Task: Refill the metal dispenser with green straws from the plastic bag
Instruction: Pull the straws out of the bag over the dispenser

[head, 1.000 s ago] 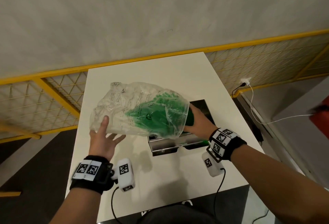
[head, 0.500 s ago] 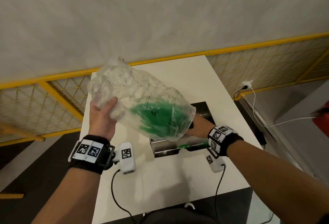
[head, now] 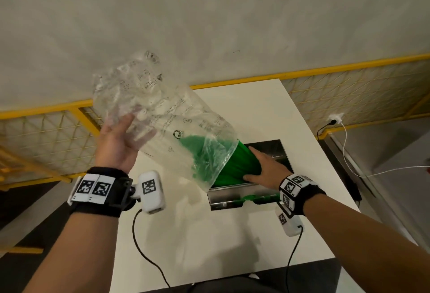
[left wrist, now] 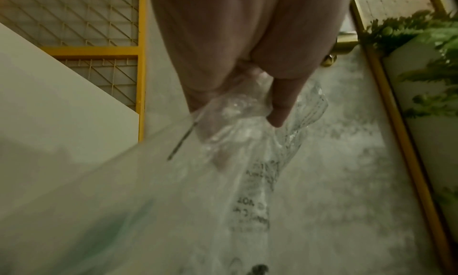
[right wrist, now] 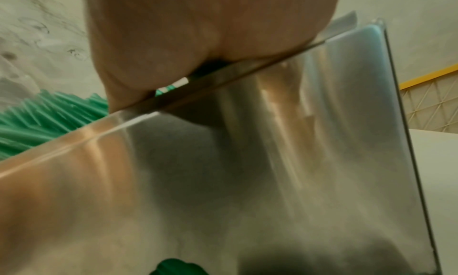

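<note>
Surface: white table (head: 232, 234), standing against a yellow mesh fence (head: 46, 139).
On it: metal dispenser (head: 242, 196) near the right edge, green straws (head: 235, 167) inside.

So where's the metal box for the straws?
In the head view the metal dispenser sits on the white table, right of centre, under the right hand and green straws.

Right hand (head: 267, 167) fingers hidden behind green straws (head: 237, 164); grip unclear. Plastic bag (head: 162, 118) motion-blurred, print unreadable. Metal dispenser (right wrist: 223, 171) interior hidden; wrist views blurred, left hand (left wrist: 235, 54) cut off at top
</note>
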Available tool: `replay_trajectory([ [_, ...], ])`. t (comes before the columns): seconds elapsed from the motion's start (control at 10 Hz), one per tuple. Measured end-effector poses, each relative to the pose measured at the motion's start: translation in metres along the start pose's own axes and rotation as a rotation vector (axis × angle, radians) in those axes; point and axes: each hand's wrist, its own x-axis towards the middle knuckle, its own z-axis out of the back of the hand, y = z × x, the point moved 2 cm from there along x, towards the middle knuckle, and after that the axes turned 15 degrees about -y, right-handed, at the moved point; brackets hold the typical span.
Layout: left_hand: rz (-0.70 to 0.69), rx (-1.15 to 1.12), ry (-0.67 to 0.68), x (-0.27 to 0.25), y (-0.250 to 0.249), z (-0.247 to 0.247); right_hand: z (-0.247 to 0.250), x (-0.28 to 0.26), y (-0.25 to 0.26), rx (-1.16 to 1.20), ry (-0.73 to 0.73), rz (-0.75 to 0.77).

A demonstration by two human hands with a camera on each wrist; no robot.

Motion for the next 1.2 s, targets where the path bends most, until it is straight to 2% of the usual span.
replay_trajectory([
  [0.1,0.041,-0.017,-0.027,0.0,0.004,0.013,0.001,0.0,0.001,0.029,-0.011,0.003],
  [0.2,0.199,0.142,-0.108,-0.011,0.026,0.022,0.0,0.0,0.001,0.028,-0.003,0.003],
  [0.3,0.208,0.174,-0.125,-0.012,0.034,0.026,-0.001,0.0,0.001,-0.005,0.008,-0.004],
  [0.5,0.032,-0.035,-0.042,-0.014,-0.015,0.01,-0.002,0.002,0.0,-0.007,-0.002,-0.011],
  [0.6,-0.025,-0.178,-0.01,-0.009,-0.036,0.017,-0.002,0.002,0.001,-0.003,0.003,-0.006],
  [0.7,-0.021,-0.287,-0.004,-0.002,-0.05,0.033,-0.001,0.002,0.001,-0.013,0.003,-0.006],
  [0.8,-0.022,-0.394,-0.136,0.002,-0.053,0.061,-0.001,0.001,0.003,-0.019,0.006,-0.005],
  [0.9,-0.08,-0.445,-0.279,0.002,-0.054,0.102,0.0,0.001,0.002,-0.016,0.008,-0.009],
  [1.0,0.009,-0.416,-0.475,-0.013,-0.037,0.13,0.0,0.0,-0.001,-0.015,-0.004,-0.009],
  [1.1,-0.026,-0.134,-0.631,-0.035,-0.002,0.147,-0.003,0.003,-0.003,-0.009,0.007,-0.012],
  [1.2,0.27,-0.408,-0.779,-0.03,0.064,0.194,-0.005,0.006,-0.003,0.005,0.01,-0.007],
])
